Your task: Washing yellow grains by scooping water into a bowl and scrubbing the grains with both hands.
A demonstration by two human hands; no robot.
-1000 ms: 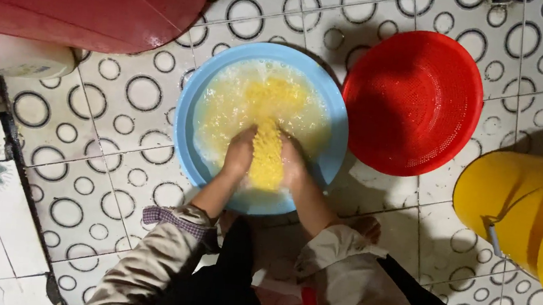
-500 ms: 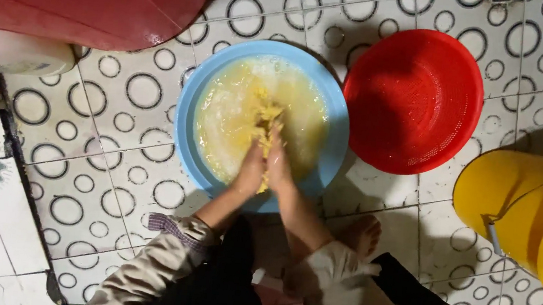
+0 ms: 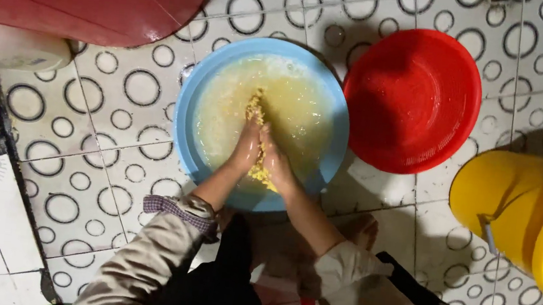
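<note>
hands have slid back toward the near rim since a second ago: left hand (image 3: 245,151) and right hand (image 3: 275,162) pressed together, fingers closed around yellow grains (image 3: 257,112) in the blue basin (image 3: 184,120) of cloudy water. red basin (image 3: 413,99) alongside, empty.

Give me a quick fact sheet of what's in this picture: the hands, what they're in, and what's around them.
left hand: in the basin, pressed against the other hand, yellow kernels between them
right hand: in the basin, pressed to the left
yellow kernels: wet clump trailing out past the fingertips
blue basin: on the tiled floor, holds cloudy water
red strainer basket: beside the basin, empty
yellow bucket: at the right edge
</note>
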